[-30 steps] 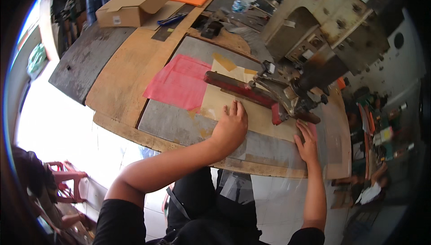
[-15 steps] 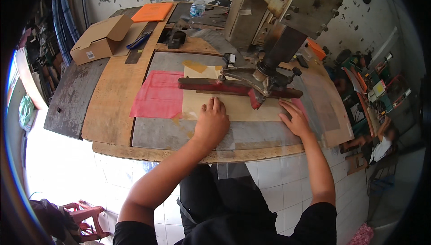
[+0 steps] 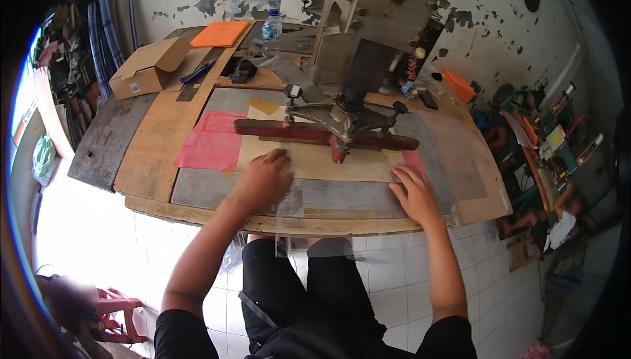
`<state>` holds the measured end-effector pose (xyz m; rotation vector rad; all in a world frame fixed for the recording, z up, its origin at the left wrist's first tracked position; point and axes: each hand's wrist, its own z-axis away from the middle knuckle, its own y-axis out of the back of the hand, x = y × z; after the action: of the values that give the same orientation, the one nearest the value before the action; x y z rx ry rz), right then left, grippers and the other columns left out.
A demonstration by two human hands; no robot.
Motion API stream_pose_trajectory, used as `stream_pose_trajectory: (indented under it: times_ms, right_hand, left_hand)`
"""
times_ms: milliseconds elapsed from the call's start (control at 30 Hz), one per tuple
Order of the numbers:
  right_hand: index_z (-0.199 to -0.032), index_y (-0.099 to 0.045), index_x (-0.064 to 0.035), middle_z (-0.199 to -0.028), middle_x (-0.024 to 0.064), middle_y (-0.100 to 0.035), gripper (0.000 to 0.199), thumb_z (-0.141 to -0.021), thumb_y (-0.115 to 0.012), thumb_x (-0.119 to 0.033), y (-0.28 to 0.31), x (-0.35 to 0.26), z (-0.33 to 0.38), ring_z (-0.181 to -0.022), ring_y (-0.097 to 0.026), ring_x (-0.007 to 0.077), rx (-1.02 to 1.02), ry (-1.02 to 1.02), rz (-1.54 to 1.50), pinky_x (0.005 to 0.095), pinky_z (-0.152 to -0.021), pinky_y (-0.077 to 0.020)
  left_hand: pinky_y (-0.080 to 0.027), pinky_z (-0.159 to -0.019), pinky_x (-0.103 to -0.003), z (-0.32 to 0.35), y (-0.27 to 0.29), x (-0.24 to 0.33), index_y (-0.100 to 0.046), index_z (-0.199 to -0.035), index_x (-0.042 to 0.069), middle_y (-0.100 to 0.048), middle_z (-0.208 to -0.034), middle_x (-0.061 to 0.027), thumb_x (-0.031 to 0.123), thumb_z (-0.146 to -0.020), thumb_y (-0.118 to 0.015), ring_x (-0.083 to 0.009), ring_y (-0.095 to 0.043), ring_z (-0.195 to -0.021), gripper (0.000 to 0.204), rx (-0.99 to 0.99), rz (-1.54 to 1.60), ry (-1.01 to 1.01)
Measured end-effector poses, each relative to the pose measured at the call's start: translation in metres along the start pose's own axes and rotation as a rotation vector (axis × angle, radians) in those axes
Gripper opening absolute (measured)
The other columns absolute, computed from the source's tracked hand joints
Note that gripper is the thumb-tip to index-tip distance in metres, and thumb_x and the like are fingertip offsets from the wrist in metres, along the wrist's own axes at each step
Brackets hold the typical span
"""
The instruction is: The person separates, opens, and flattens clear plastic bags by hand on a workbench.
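Observation:
A cream sheet lies on the grey plate of the work table, partly beneath the dark red bar of a heavy press. My left hand rests on the sheet's near left part, its fingers stretched out and apart. Flat on the right end of the sheet lie the fingertips of my right hand, the thumb spread from them. Neither hand holds anything. A pink sheet extends left of the cream one, and more pink shows at the right beyond my right hand. The bar hides part of the cream sheet.
The press column rises behind the bar. A cardboard box, an orange packet and a water bottle stand at the back left. A phone lies back right. Another person sits at far right.
The view has shifted. My left hand has slid left along the cream sheet, toward the pink one, with its fingers more spread. My right hand has come slightly nearer to me.

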<state>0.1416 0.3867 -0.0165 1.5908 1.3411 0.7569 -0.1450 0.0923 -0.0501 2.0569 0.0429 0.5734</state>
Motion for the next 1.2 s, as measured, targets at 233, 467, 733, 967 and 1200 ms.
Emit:
stream_pose_trajectory:
  times_ms: [233,467,733,967,1200]
  right_hand:
    - [-0.147,-0.058,-0.0065,-0.156,0.0132,-0.054,0.045,-0.108,-0.054,-0.028,0.013,-0.019,0.123,-0.15,-0.043,0.0348,0.14,-0.293,-0.02,0.0548,-0.125,-0.0249]
    - [-0.145,-0.059,-0.0074,-0.155,0.0116,-0.054,0.052,-0.112,-0.036,-0.04,-0.045,-0.035,0.139,-0.151,-0.041,0.035,0.384,-0.409,-0.069,0.0602,-0.126,-0.0138]
    - [-0.138,-0.062,-0.0046,-0.149,0.0138,-0.058,0.052,-0.112,-0.037,-0.043,-0.08,-0.027,0.136,-0.146,-0.045,0.0353,0.565,-0.408,-0.011,0.0598,-0.126,-0.0109]
    - [-0.137,-0.062,-0.0038,-0.147,0.014,-0.06,0.053,-0.112,-0.038,-0.043,-0.085,-0.024,0.136,-0.146,-0.045,0.0347,0.601,-0.391,-0.001,0.0589,-0.126,-0.0101]
    - [-0.136,-0.063,-0.0059,-0.145,0.0131,-0.06,0.052,-0.11,-0.04,-0.045,-0.087,-0.023,0.135,-0.144,-0.047,0.0347,0.617,-0.399,-0.013,0.059,-0.126,-0.0101]
  left_hand:
    - [-0.05,-0.109,-0.047,0.052,0.029,0.026,-0.072,-0.12,0.001,-0.069,-0.135,-0.0157,0.019,-0.098,-0.067,-0.0371,-0.066,-0.124,0.029,0.083,0.08,0.004]
    - [-0.046,-0.112,-0.049,0.079,0.025,0.04,-0.074,-0.112,0.003,-0.074,-0.122,-0.0125,0.012,-0.094,-0.07,-0.034,-0.066,-0.128,0.021,0.31,0.103,0.226]
    - [-0.047,-0.11,-0.048,0.081,0.015,0.04,-0.074,-0.105,0.006,-0.076,-0.117,-0.0097,0.008,-0.09,-0.069,-0.0318,-0.068,-0.124,0.016,0.382,-0.012,0.227]
    - [-0.048,-0.109,-0.047,0.079,0.016,0.04,-0.074,-0.104,0.005,-0.076,-0.117,-0.0092,0.007,-0.089,-0.068,-0.0313,-0.068,-0.123,0.016,0.383,-0.042,0.204]
    - [-0.048,-0.109,-0.047,0.079,0.017,0.04,-0.074,-0.104,0.006,-0.076,-0.116,-0.0091,0.006,-0.087,-0.069,-0.0311,-0.068,-0.123,0.017,0.39,-0.039,0.21]
